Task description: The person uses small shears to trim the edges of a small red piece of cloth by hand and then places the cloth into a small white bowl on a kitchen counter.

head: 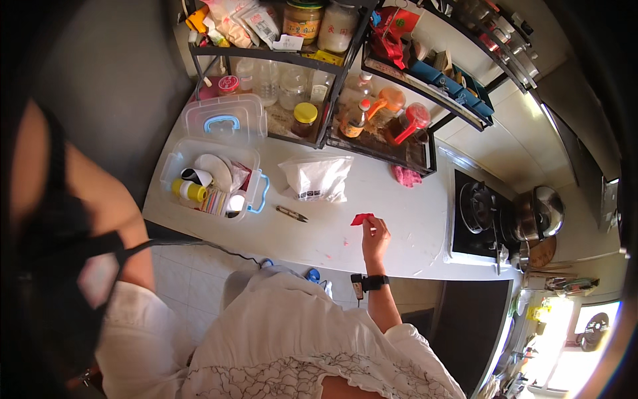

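Observation:
Between thumb and fingertips, my right hand (375, 238) holds a small red piece, apparently cloth (361, 219), above the white worktop (319, 239). My left arm is raised close to the camera, large and blurred at the left, and its hand is out of view. Thread snips (292, 214) lie on the worktop in front of my body. Behind them is a white plastic bag (319, 178). To their left stands an uncovered clear plastic box (172, 172) with a blue handle, holding a yellow roll (189, 190), white discs and a row of coloured items.
The box's clear lid (224, 112) leans behind it. Along the back, a black metal rack (339, 90) holds jars and bottles, with a pink cloth (406, 176) below. A cooktop (478, 239) with pots is at the right. Small red scraps (346, 243) lie near the front edge.

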Tool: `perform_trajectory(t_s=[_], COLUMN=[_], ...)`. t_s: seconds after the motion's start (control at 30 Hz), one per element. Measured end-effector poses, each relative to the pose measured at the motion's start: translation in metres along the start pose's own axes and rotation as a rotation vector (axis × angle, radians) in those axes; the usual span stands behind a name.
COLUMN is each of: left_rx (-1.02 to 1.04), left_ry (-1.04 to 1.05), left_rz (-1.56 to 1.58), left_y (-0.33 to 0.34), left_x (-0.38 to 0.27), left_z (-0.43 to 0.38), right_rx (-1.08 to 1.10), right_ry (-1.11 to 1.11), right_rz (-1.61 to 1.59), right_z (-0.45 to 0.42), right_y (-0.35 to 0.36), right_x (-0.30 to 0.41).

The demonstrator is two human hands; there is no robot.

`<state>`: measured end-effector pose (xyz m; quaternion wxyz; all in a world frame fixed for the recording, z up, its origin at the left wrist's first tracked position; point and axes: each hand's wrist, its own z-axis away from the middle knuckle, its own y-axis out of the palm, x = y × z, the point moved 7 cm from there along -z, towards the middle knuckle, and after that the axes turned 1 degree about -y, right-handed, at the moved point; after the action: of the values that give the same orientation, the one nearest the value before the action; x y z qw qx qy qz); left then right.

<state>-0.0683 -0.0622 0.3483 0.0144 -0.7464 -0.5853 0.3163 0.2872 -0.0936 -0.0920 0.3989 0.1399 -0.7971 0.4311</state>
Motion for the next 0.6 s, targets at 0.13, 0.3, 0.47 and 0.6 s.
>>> perform_trajectory(t_s=[0.13,0.3,0.47,0.6], left_rx=[0.143,0.198,0.247,0.318], left_ry=[0.066,0.132,0.188,0.11], left_rz=[0.08,0.113,0.151,0.221], left_y=[0.02,0.039,0.049,0.064], left_x=[0.003,-0.001,0.0,0.013], left_z=[-0.01,-0.009,-0.012,-0.025], right_rx=[-0.007,-0.031,-0.049,-0.042], right_ry=[-0.024,-0.007,-0.021,0.034], right_rz=[-0.02,-0.044,0.035,-0.038], right_z=[-0.006,0.002,-0.014,0.001], right_y=[0.0,-0.011,-0.021,-0.012], right_x=[0.005,-0.008,-0.014,-0.015])
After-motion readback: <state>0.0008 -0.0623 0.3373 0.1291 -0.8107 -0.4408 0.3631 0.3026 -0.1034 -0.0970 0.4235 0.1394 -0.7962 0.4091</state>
